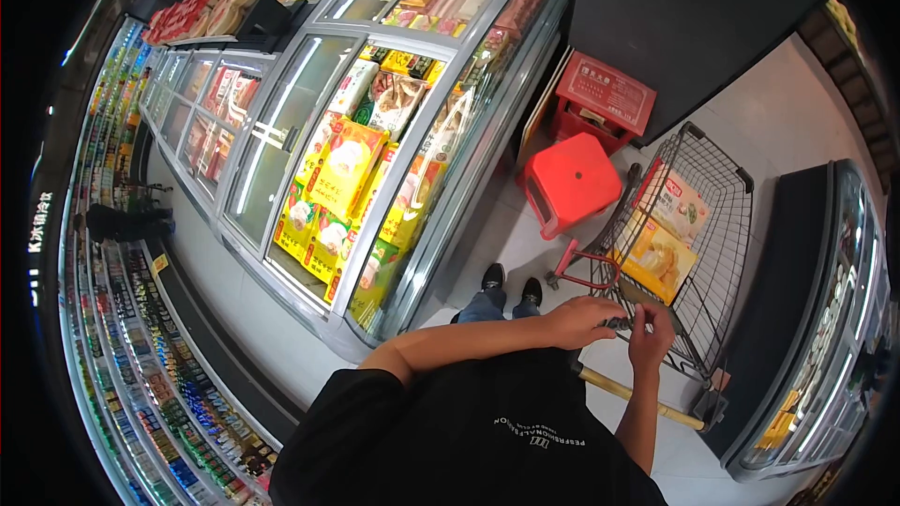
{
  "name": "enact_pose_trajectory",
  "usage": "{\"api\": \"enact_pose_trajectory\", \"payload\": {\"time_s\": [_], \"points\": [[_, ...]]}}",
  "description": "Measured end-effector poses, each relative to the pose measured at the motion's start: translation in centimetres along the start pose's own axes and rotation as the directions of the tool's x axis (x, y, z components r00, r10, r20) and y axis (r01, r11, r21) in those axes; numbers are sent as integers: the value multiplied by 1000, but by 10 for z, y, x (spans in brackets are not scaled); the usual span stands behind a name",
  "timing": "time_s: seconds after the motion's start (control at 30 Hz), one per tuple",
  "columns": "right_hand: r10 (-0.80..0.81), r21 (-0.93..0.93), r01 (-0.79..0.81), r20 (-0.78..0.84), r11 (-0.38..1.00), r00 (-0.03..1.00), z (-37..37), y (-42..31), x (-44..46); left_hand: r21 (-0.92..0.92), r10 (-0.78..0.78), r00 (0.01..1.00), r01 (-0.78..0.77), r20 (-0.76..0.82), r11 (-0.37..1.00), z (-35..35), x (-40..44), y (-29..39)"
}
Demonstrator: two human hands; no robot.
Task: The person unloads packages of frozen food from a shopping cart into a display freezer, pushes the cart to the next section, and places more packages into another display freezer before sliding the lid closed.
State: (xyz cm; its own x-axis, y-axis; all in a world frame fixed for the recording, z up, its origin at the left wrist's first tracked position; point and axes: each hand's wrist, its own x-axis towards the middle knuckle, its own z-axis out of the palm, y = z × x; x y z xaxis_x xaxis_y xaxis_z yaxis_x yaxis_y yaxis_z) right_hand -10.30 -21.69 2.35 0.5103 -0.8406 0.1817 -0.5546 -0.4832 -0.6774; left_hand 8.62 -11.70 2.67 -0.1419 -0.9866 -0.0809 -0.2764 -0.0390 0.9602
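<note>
**Small dark item held at the fingertips, beside a loaded shopping cart**

Head view. The small dark item [616, 323] is located right of center, between the two hands and above the near end of the shopping cart [727, 215]. Appearance: dark, compact, with lighter glints on its surface; too small to identify. Left hand [579, 320]: fingers curled, grasping the item at the fingertips. Right hand [652, 337]: thumb and fingers drawn together at the item's right end; whether they clamp it cannot be told.

The cart has a dark wire basket and a yellowish handle bar [642, 397], which runs just below the hands. Basket contents: one yellow package [659, 259] and, adjoining it on the upper side, one whitish package [682, 204] with green and red print.

A red stool [574, 180] stands left of the cart, with a red box [606, 98] above it in the frame. Left of these, a glass-topped freezer [267, 136] contains yellow, green and white bags [342, 173]. A person in dark clothing [127, 223] is at the far left, near stocked shelves [155, 370].
</note>
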Motion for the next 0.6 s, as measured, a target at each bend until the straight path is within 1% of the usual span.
{"api": "enact_pose_trajectory", "payload": {"time_s": [0.37, 0.6], "points": [[-54, -22, 54, -18, 998, 998, 2, -10, 5, 29, 22, 999, -21, -47, 999, -8, -6, 1], [-20, -26, 18, -54, 999, 998, -2, -9, -6, 55, 60, 998, -61, 21, 997, 4, -2, 7]]}}
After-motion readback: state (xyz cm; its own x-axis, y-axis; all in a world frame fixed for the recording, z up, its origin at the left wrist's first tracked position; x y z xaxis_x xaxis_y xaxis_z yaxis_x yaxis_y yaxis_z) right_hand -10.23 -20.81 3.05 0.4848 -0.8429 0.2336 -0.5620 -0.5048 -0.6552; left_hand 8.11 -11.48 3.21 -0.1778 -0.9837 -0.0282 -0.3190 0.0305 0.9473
